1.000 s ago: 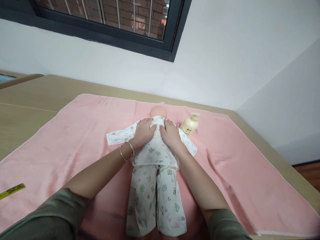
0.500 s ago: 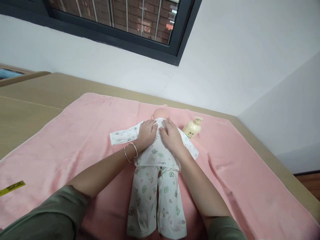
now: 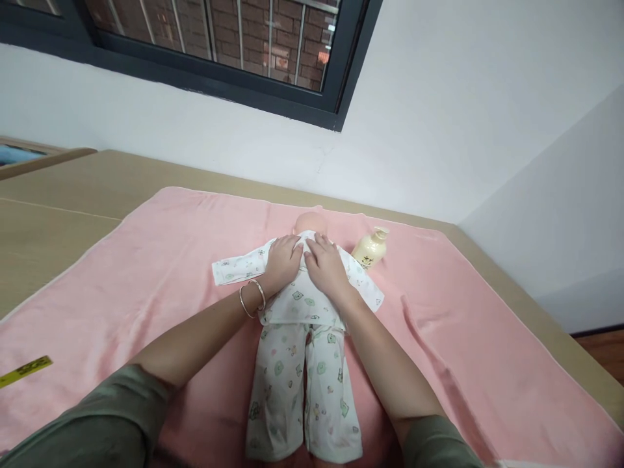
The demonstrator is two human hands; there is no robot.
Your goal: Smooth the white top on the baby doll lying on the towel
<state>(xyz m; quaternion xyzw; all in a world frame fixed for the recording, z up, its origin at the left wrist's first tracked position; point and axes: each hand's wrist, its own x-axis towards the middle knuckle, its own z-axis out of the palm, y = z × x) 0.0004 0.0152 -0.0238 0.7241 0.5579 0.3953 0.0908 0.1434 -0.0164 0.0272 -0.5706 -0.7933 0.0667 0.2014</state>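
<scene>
A baby doll [image 3: 310,223] lies on a pink blanket [image 3: 195,221], its head toward the wall. It wears a white printed top [image 3: 305,305] and matching trousers [image 3: 277,390]. My left hand [image 3: 283,261] rests flat on the left of the doll's upper body, fingers stretched toward its head. On the right of the upper body lies my right hand [image 3: 325,265], its fingers also extended. Both palms touch the cloth and grip nothing. The top's sleeves spread out to either side, and the doll's face cannot be seen.
A cream pump bottle [image 3: 370,248] stands on the blanket beside the right sleeve. A yellow strip with dark print [image 3: 25,371] lies at the far left. Beneath the blanket is a wooden surface [image 3: 63,201], bordered by a white wall with a dark-framed window [image 3: 219,71].
The camera view has shifted slightly. My hands stay on the doll's upper body, with the right fingers a little closer to the left ones.
</scene>
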